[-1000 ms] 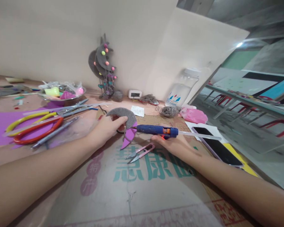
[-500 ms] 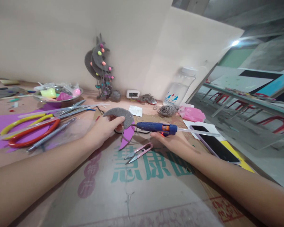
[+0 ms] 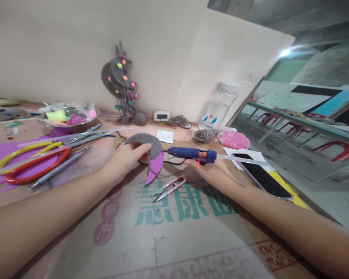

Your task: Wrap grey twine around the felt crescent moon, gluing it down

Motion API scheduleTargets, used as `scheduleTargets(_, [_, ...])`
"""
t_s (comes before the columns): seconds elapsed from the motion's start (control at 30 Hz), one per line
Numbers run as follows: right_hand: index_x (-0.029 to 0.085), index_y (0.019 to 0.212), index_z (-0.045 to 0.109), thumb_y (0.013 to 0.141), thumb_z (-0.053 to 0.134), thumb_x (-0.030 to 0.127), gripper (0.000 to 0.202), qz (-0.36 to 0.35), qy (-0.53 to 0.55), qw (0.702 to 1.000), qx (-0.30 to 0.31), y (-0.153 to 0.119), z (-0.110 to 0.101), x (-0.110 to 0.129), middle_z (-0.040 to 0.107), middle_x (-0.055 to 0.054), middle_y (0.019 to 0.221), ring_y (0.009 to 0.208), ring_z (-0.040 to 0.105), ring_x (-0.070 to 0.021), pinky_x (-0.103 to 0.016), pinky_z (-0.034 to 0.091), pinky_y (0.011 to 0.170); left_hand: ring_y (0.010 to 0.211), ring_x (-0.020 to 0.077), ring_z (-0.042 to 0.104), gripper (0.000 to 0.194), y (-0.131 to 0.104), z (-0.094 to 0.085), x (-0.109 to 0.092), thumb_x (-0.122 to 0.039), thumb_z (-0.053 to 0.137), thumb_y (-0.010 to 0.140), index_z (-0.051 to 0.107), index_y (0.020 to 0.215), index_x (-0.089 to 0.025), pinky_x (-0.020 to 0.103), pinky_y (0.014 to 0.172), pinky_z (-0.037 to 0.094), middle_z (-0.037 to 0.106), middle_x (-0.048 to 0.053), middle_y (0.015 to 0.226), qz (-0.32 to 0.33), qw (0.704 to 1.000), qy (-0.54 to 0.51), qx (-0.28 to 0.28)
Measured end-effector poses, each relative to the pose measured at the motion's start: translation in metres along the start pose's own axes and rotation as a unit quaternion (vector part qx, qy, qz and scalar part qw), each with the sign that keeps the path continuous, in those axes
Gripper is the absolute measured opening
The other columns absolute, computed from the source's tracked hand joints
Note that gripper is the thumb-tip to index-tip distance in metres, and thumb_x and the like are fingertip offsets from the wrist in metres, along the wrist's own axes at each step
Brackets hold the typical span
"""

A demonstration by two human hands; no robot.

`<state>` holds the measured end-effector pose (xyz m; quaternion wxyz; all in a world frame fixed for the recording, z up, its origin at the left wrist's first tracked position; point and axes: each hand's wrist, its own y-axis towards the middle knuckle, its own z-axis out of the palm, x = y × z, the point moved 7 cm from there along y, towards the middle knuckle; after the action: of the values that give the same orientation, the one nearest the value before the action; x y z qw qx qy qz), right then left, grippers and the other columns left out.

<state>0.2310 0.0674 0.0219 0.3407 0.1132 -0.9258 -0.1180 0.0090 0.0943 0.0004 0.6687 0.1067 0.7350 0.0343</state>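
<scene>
My left hand [image 3: 133,155] is closed on a crescent [image 3: 152,144], its upper part wrapped in grey yarn and its lower tip bare purple. A strand of yarn hangs around the purple part. My right hand [image 3: 205,167] grips a blue glue gun [image 3: 192,154], which lies level with its nozzle pointing left at the crescent's edge; whether they touch is unclear. A clear glue stick [image 3: 240,159] sticks out of the gun's back. Pink thread snips [image 3: 173,188] lie on the printed board [image 3: 128,240] just below.
Large scissors [image 3: 37,164], a pen [image 3: 61,166] and a bowl [image 3: 68,123] are at left. A yarn-covered moon ornament [image 3: 120,81], timer [image 3: 161,115], yarn [image 3: 205,135] and bottle [image 3: 218,108] stand behind. A phone [image 3: 261,176] lies at right.
The view has shifted slightly, moving the surroundings a little left. The glue gun's nozzle is slightly farther from the crescent's body, and more of the purple edge shows. Both holds are unchanged.
</scene>
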Motion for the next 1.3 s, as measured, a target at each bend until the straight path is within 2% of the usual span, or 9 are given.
scheduleTargets(0.13, [0.023,0.091,0.069,0.076,0.061,0.047,0.03,-0.007,0.02,1.0,0.003,0.001,0.001,0.002,0.073,-0.004,0.088,0.083,0.068,-0.0227,-0.034,0.055,0.077,0.055,0.0126,0.049,0.018,-0.001,0.001,-0.001,-0.033,0.059,0.074,0.056,0.062,-0.019,0.024,0.054,0.038,0.055,-0.003,0.058,-0.009,1.0,-0.019,-0.002])
scheduleTargets(0.37, [0.023,0.085,0.069,0.076,0.061,0.047,0.027,0.007,0.005,1.0,0.0,0.003,-0.001,0.003,0.073,-0.005,0.084,0.08,0.067,-0.0247,-0.036,0.054,0.075,0.055,0.0136,0.05,0.017,-0.002,0.0,0.0,-0.032,0.06,0.073,0.057,0.062,-0.02,0.025,0.055,0.039,0.056,-0.003,0.058,-0.024,0.999,-0.022,-0.013])
scheduleTargets(0.63, [0.019,0.069,0.065,0.084,0.048,0.051,0.038,0.018,-0.017,1.0,-0.003,0.006,-0.005,0.002,0.065,-0.002,0.065,0.064,0.062,-0.0181,-0.029,0.047,0.061,0.055,0.0138,0.05,0.021,0.0,0.0,0.006,-0.035,0.06,0.072,0.057,0.06,-0.018,0.025,0.056,0.039,0.056,-0.002,0.056,-0.042,0.998,-0.049,-0.014])
scheduleTargets(0.77, [0.016,0.075,0.066,0.086,0.045,0.05,0.041,0.017,0.042,0.999,-0.026,0.013,-0.018,0.009,0.067,-0.004,0.072,0.066,0.062,-0.0158,-0.027,0.047,0.063,0.054,0.0139,0.05,0.025,-0.001,0.001,0.006,-0.036,0.059,0.072,0.056,0.055,-0.018,0.025,0.057,0.039,0.055,-0.001,0.053,-0.055,0.997,-0.053,-0.008])
scheduleTargets(0.87, [0.015,0.082,0.066,0.082,0.052,0.049,0.037,0.018,0.082,0.996,-0.037,0.031,-0.025,0.012,0.07,-0.006,0.079,0.069,0.064,-0.0153,-0.025,0.049,0.064,0.053,0.0139,0.05,0.025,-0.001,0.001,0.006,-0.036,0.059,0.072,0.056,0.054,-0.018,0.025,0.056,0.038,0.055,-0.001,0.053,-0.063,0.997,-0.045,-0.01])
scheduleTargets(0.97, [0.014,0.088,0.066,0.078,0.058,0.05,0.038,0.036,0.039,0.998,-0.034,0.059,-0.022,0.007,0.07,-0.007,0.079,0.069,0.064,-0.0164,-0.025,0.047,0.062,0.054,0.0134,0.049,0.022,-0.001,0.003,0.003,-0.035,0.06,0.071,0.056,0.059,-0.018,0.025,0.055,0.037,0.055,-0.002,0.055,-0.042,0.998,-0.053,-0.003])
scheduleTargets(1.1, [0.014,0.086,0.066,0.077,0.057,0.051,0.039,-0.011,-0.075,0.997,-0.015,0.096,-0.001,0.0,0.069,-0.006,0.079,0.071,0.062,-0.0171,-0.026,0.045,0.065,0.055,0.0127,0.049,0.022,0.0,0.002,0.005,-0.037,0.063,0.07,0.057,0.064,-0.016,0.024,0.055,0.036,0.056,-0.003,0.058,-0.043,0.997,-0.062,-0.011])
scheduleTargets(1.2, [0.013,0.087,0.065,0.08,0.057,0.044,0.033,-0.027,-0.093,0.995,-0.013,0.115,0.016,-0.014,0.068,-0.007,0.083,0.075,0.061,-0.0169,-0.025,0.044,0.068,0.056,0.0124,0.048,0.023,0.0,0.001,0.005,-0.037,0.063,0.071,0.058,0.066,-0.016,0.024,0.056,0.036,0.055,-0.003,0.06,-0.044,0.998,-0.052,-0.017])
scheduleTargets(1.3, [0.011,0.085,0.064,0.083,0.052,0.043,0.034,-0.022,-0.114,0.993,0.0,0.124,0.028,-0.029,0.067,-0.007,0.076,0.068,0.06,-0.0161,-0.024,0.043,0.062,0.055,0.0114,0.046,0.025,0.0,0.001,0.004,-0.036,0.063,0.071,0.055,0.061,-0.015,0.024,0.055,0.035,0.052,-0.003,0.057,-0.049,0.998,-0.043,-0.016])
